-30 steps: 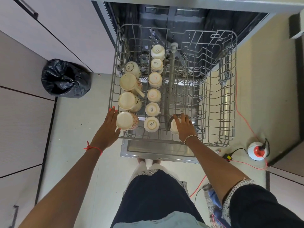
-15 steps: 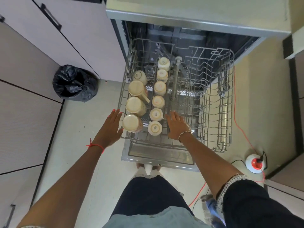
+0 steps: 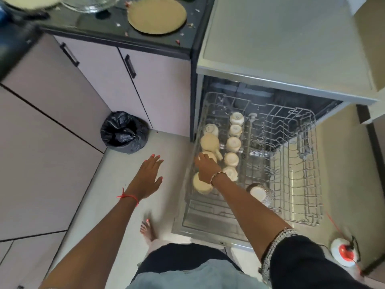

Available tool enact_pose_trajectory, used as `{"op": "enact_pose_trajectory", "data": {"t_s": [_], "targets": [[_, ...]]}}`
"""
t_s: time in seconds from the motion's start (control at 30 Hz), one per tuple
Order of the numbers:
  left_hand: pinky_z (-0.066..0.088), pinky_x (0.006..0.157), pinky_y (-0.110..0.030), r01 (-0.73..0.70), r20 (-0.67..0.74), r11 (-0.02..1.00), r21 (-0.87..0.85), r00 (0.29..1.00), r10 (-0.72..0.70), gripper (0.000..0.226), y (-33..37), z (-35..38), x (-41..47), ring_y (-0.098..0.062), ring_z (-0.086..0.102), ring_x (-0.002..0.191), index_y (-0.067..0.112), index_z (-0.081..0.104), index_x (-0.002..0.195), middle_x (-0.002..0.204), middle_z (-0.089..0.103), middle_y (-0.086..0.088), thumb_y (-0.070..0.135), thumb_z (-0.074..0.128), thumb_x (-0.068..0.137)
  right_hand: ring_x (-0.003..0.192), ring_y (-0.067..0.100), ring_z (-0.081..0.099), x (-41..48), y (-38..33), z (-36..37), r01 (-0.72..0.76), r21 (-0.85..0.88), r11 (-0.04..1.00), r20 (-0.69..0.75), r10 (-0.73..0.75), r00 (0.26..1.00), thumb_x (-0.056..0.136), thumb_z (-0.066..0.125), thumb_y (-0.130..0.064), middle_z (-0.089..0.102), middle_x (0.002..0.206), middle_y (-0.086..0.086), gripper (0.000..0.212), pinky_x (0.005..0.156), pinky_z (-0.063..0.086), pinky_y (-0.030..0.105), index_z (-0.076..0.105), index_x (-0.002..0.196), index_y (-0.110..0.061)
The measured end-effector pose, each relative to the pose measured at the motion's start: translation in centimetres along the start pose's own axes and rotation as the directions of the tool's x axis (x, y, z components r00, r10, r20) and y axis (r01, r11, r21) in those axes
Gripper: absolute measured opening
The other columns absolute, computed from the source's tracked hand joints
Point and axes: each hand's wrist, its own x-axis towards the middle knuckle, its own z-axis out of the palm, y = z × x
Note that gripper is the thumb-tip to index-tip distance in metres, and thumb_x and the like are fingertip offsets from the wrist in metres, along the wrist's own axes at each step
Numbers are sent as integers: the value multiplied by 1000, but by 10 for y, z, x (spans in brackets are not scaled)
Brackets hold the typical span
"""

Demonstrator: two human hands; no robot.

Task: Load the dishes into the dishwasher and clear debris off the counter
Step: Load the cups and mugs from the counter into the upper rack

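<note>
The dishwasher's wire rack [image 3: 295,163] is pulled out over the open door, holding several upturned cream cups [image 3: 233,143] in two rows and one cup [image 3: 258,192] alone near the front. My right hand [image 3: 206,166] hovers over the left row with fingers relaxed, holding nothing. My left hand [image 3: 149,176] is spread flat above the floor, left of the rack, empty. On the dark counter [image 3: 104,28] lie a tan plate [image 3: 156,14], a glass dish [image 3: 89,2] and scattered debris [image 3: 190,25].
A black bin bag [image 3: 124,132] sits on the floor by the cabinet doors [image 3: 133,86]. An orange cable runs to a white and red reel [image 3: 343,252] at lower right. My bare foot [image 3: 146,229] stands left of the dishwasher door [image 3: 208,224].
My right hand let go of the front cup, which now stands in the rack, and moved left over the mug row. My left hand drew away from the rack. The view swung up-left, revealing the counter.
</note>
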Motion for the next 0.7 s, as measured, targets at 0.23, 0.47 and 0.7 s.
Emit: {"op": "enact_pose_trajectory", "data": {"t_s": [0.23,0.47,0.7], "targets": [[44,91,-56,-18,73,999,41,997,15,58,-95,-35,-13,-40,52,119,-3,54,121,127,55,-22,35,37,81,113,36,45,49,-97,-12,-43,67,997,9,42,999,84,40,4,40,127,22,35,91,40,42,45,118,1],[30,111,-49,84,2,996,-31,996,-84,58,-177,-91,-15,-34,32,137,-1,44,135,142,42,-16,35,45,89,117,33,41,114,-176,-47,-3,79,997,-9,3,1000,84,47,-5,40,126,16,39,96,40,41,43,123,-2],[13,119,-41,119,-94,990,-79,988,-127,58,-235,-122,14,-25,16,144,5,33,141,151,29,-9,36,46,94,122,30,39,190,-212,-93,74,59,996,-110,-67,992,89,44,-13,40,132,15,39,99,35,37,41,127,-4]]}}
